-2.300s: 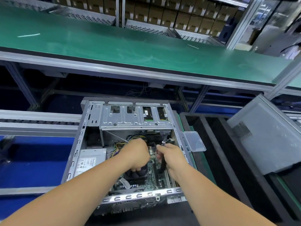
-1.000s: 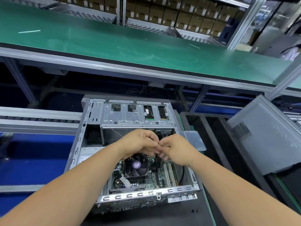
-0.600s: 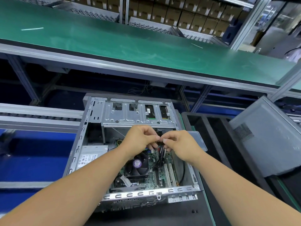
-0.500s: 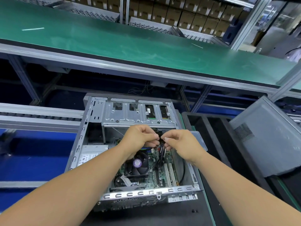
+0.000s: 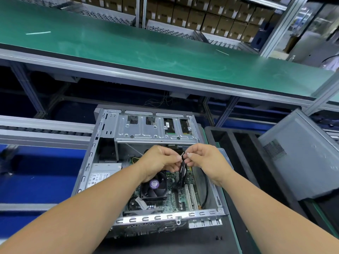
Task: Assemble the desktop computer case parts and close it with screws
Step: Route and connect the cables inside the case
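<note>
Green conveyor belt (image 5: 146, 52) runs across the far side of the scene, with stacked cardboard boxes (image 5: 211, 15) on racks behind it. Nearer, the open desktop computer case (image 5: 117, 221) lies on its side on a dark table (image 5: 174, 242), its inside facing up. Its metal drive cage (image 5: 152, 129) sits at the far end, the power supply (image 5: 102, 174) along the left wall, and the motherboard (image 5: 176, 200) with its black CPU fan (image 5: 156, 187) at the near middle. Both hands meet above the board. The left hand (image 5: 159, 164) has a closed grip, fingers curled and pinching a bundle of black and red cables (image 5: 183, 171) near its top. The right hand (image 5: 205, 162) pinches the white end of a thin tie at the same bundle, fingers curled. A grey side panel (image 5: 300, 154) leans at the right, beside a black tray (image 5: 238, 143).
</note>
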